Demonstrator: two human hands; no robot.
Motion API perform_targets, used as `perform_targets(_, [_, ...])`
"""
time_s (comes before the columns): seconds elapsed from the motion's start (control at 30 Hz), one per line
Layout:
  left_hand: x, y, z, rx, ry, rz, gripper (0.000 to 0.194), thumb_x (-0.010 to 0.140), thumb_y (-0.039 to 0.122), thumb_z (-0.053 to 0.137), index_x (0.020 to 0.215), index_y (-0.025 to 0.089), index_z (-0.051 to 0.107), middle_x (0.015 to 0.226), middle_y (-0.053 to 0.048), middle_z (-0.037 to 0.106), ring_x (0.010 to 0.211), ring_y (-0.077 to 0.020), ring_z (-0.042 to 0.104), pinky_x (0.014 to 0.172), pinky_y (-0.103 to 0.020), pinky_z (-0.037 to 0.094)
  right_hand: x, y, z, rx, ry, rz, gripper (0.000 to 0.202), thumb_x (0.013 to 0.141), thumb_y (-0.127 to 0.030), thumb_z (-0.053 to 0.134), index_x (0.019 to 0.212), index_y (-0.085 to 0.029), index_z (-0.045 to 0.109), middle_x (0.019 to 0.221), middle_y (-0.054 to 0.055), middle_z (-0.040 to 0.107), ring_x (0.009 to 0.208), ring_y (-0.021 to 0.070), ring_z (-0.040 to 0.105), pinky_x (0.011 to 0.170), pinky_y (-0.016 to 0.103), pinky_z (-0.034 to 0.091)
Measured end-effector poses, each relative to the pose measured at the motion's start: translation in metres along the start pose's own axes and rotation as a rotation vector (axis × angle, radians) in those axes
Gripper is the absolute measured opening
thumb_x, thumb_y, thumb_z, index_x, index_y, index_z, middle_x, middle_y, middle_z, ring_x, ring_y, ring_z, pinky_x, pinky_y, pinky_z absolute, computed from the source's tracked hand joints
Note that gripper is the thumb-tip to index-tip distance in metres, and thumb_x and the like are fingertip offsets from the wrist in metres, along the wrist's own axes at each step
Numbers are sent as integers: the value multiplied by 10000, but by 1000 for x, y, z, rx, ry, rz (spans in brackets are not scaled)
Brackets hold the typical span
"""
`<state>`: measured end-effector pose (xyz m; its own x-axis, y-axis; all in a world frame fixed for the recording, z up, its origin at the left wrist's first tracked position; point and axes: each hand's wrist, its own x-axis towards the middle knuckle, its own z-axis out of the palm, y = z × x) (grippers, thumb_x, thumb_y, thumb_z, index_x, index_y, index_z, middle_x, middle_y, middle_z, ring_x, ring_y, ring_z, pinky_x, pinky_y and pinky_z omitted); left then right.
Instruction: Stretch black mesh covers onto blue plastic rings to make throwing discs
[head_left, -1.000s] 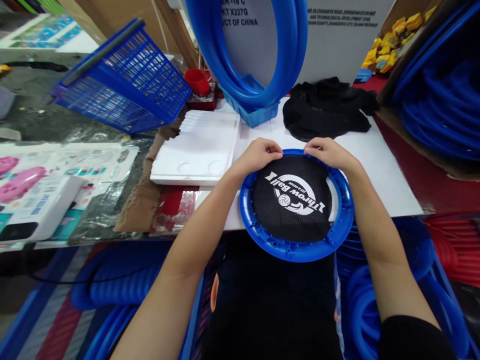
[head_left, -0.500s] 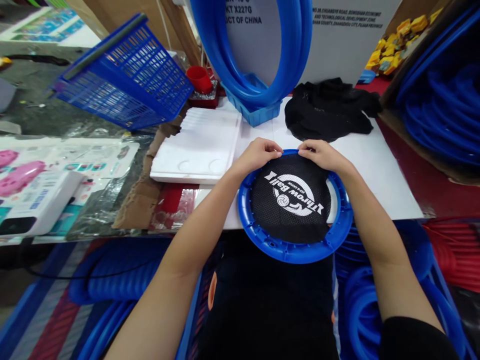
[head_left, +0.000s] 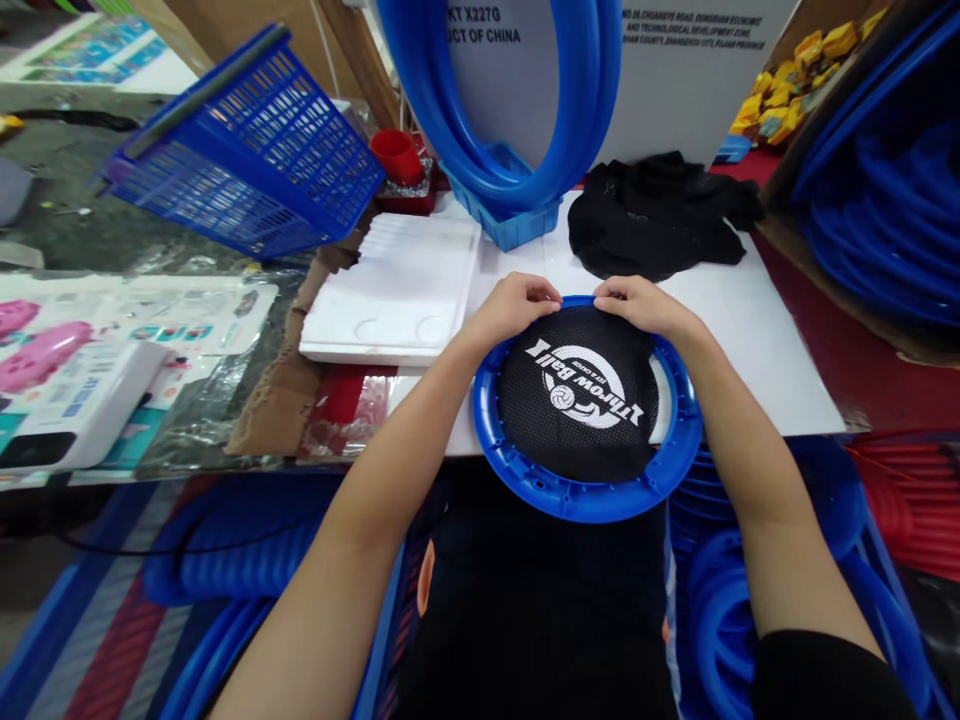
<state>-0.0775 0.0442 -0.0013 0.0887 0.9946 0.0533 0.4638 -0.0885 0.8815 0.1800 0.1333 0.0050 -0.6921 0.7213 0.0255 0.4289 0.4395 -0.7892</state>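
Observation:
A blue plastic ring [head_left: 592, 502] lies partly over the table's front edge, close to my body. Across its opening is a round black mesh [head_left: 540, 430] printed in white with "Throw Ball"; at the right a gap shows between mesh and ring. My left hand [head_left: 521, 303] pinches the far rim and the mesh edge with thumb and fingers. A little to its right, my right hand [head_left: 636, 303] pinches the same far edge. Beyond my right hand, more black mesh pieces [head_left: 652, 215] lie in a loose pile.
Blue rings [head_left: 589, 100] stand upright in a light blue basket [head_left: 521, 228] at the back. White foam blocks [head_left: 394, 290] lie at left, near a tilted blue crate [head_left: 255, 150] and a red cup [head_left: 397, 157]. A box of blue rings [head_left: 885, 200] stands at right.
Almost nothing differs. Both hands keep their pinch on the far edge of the ring and mesh; the whole view has shifted very slightly.

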Motion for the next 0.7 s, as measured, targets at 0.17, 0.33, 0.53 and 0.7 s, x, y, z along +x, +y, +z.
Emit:
perform_targets(0.17, [-3, 0, 2, 150, 30, 67, 140, 884, 224, 729, 965, 170, 830, 903, -66, 804, 856, -207, 703, 885, -379, 546, 1, -3, 7, -81, 80, 7, 234, 900, -407, 695, 924, -200, 801, 968, 73, 784, 949, 261, 684, 956, 432, 536])
perform_targets(0.33, [-5, 11, -1, 205, -8, 103, 174, 948, 228, 664, 1007, 194, 824, 1004, -64, 822, 955, -214, 719, 957, -382, 554, -1, -3, 9, -110, 117, -29, 175, 901, -344, 693, 904, -201, 793, 975, 74, 791, 915, 256, 690, 934, 431, 531])
perform_targets(0.53, [2, 21, 10, 242, -40, 206, 159, 928, 241, 689, 990, 182, 824, 1064, -66, 829, 1024, -235, 737, 983, -378, 533, -1, 1, 8, -32, 68, -58, 287, 911, -461, 683, 927, -196, 793, 903, 41, 771, 890, 233, 668, 863, 377, 519])
perform_targets(0.7, [12, 14, 10, 101, -68, 122, 177, 905, 267, 695, 945, 147, 818, 944, -72, 813, 913, -224, 719, 888, -358, 534, 0, -2, 12, -105, 112, -73, 208, 904, -381, 679, 890, -197, 775, 947, 65, 772, 904, 243, 674, 909, 405, 522])
